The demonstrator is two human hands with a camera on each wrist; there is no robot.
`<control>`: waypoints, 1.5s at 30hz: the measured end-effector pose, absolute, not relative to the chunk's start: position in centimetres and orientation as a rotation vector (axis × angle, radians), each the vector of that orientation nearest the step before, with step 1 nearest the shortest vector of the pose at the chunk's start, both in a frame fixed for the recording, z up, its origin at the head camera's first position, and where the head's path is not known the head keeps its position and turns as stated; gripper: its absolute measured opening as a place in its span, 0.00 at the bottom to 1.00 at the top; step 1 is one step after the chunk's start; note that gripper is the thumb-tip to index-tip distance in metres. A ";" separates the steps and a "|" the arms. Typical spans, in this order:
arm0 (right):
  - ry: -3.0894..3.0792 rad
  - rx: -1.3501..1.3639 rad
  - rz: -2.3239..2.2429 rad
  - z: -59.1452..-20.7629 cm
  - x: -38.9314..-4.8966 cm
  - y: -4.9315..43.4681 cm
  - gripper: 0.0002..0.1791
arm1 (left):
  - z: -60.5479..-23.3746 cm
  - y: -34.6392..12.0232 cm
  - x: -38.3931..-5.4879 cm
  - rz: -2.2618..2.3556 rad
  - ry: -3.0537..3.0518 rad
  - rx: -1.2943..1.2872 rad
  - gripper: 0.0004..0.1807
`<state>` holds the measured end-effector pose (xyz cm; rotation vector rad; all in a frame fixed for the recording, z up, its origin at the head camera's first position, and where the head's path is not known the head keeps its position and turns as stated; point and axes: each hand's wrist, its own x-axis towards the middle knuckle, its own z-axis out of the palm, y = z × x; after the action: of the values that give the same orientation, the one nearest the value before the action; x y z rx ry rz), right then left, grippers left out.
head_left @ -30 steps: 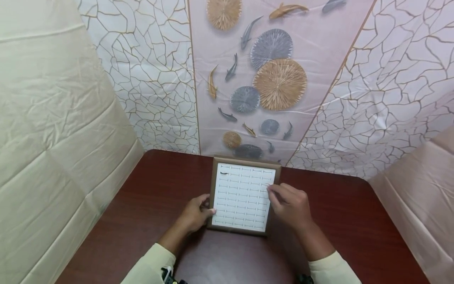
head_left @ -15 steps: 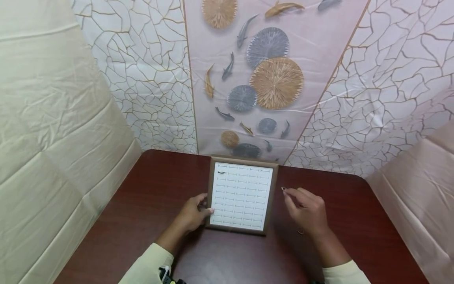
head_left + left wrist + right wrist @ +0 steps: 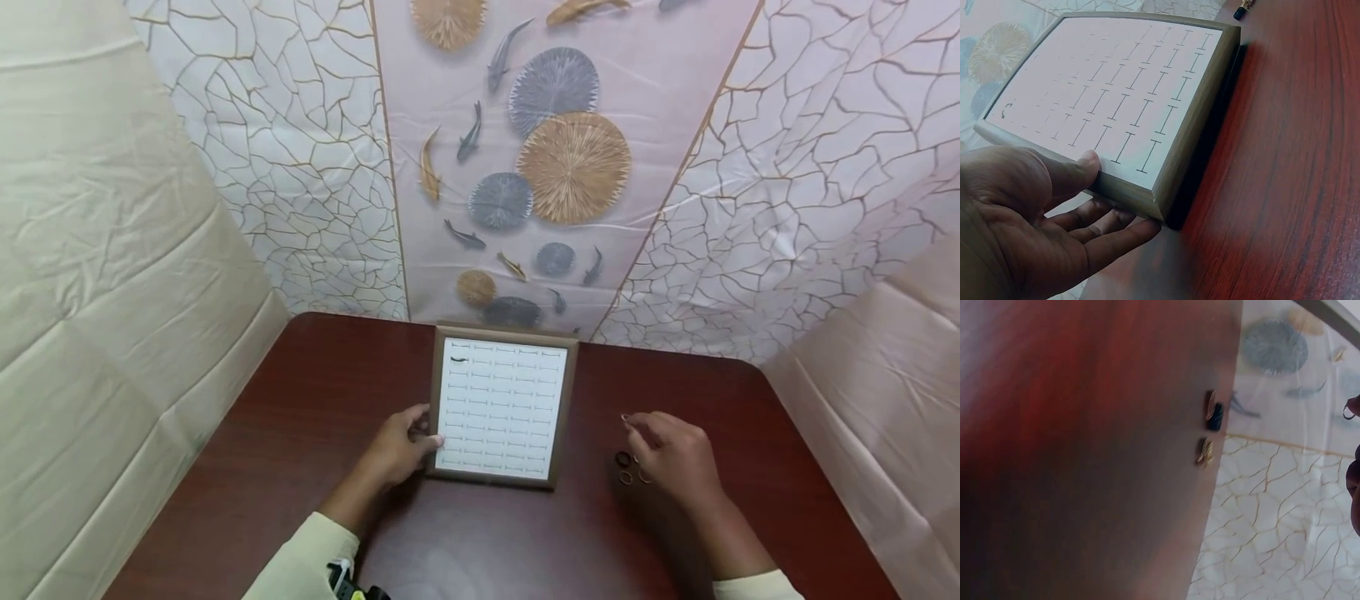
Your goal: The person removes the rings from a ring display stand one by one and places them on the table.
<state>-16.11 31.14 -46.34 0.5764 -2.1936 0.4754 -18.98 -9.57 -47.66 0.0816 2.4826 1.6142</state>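
Observation:
My left hand (image 3: pixel 400 446) grips the lower left edge of a ring display board (image 3: pixel 501 408), with the thumb on its front and the fingers behind. The board is a white panel with rows of short slits in a brown wooden frame, tilted up on the table. One dark ring (image 3: pixel 459 360) sits in a slit near its upper left corner. To the right of the board, my right hand (image 3: pixel 675 454) pinches a small ring (image 3: pixel 625 417) between thumb and index fingertips. In the right wrist view this ring (image 3: pixel 1349 414) shows at the right edge, with the hand mostly cut off.
Several loose rings lie on the dark red table (image 3: pixel 337 400) below my right hand, among them a black ring (image 3: pixel 622 459) and a thin gold-coloured ring (image 3: pixel 626 477). Patterned cloth (image 3: pixel 300 167) hangs behind the table, and beige cloth (image 3: pixel 112 292) stands along the left side.
My right hand has moved from the board's right edge to the right and nearer, a ring in its fingertips. Loose rings on the table have come into sight. My left hand keeps its grip.

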 end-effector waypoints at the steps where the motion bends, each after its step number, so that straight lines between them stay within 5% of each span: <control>1: -2.216 0.559 0.463 -46.5 -16.0 31.3 0.12 | -47.6 -9.6 -19.0 1.610 2.484 0.080 0.35; 22: -2.775 0.352 0.569 -47.6 -14.2 34.6 0.11 | -47.8 -10.0 -19.0 1.603 2.473 0.055 0.36; 45: -3.104 0.574 0.680 -48.1 -14.1 36.4 0.11 | -48.0 -9.7 -19.2 1.613 2.450 0.060 0.34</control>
<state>-14.07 36.40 -48.07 0.5737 -3.1042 0.6795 -19.20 -9.71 -47.97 0.0603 2.4503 1.6131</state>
